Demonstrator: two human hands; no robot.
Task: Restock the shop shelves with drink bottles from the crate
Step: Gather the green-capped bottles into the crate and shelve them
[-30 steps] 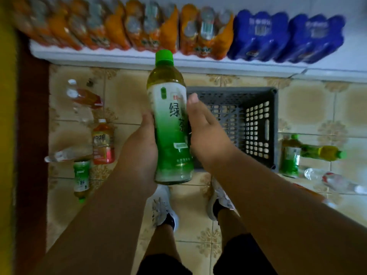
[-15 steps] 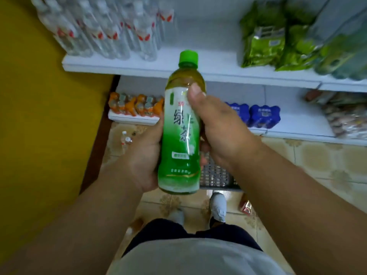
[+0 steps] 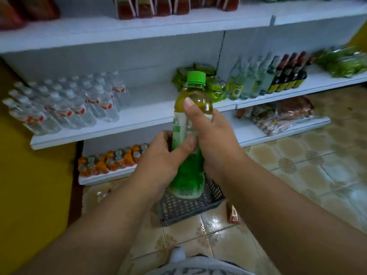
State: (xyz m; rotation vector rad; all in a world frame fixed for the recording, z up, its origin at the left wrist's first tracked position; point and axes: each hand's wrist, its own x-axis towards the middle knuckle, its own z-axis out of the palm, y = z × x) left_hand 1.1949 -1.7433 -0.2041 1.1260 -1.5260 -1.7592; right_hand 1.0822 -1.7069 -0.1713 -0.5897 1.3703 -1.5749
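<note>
both the left hand (image 3: 164, 155) and right hand (image 3: 210, 133) grip one upright bottle (image 3: 188, 175) — green cap, green-white label.

Bottle (image 3: 188, 147) upright between both hands, above the crate (image 3: 184, 209); shelves (image 3: 139, 118) behind, seemingly near.

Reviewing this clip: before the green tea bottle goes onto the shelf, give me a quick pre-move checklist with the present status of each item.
1. Grip: left hand and right hand both hold the green tea bottle: ok.
2. Bottle upright: ok.
3. Green cap on: ok.
4. Free space on the middle shelf beside the water bottles: ok.
5. Cap tightness: cannot tell.
6. Bottles left in the crate: cannot tell.
</note>
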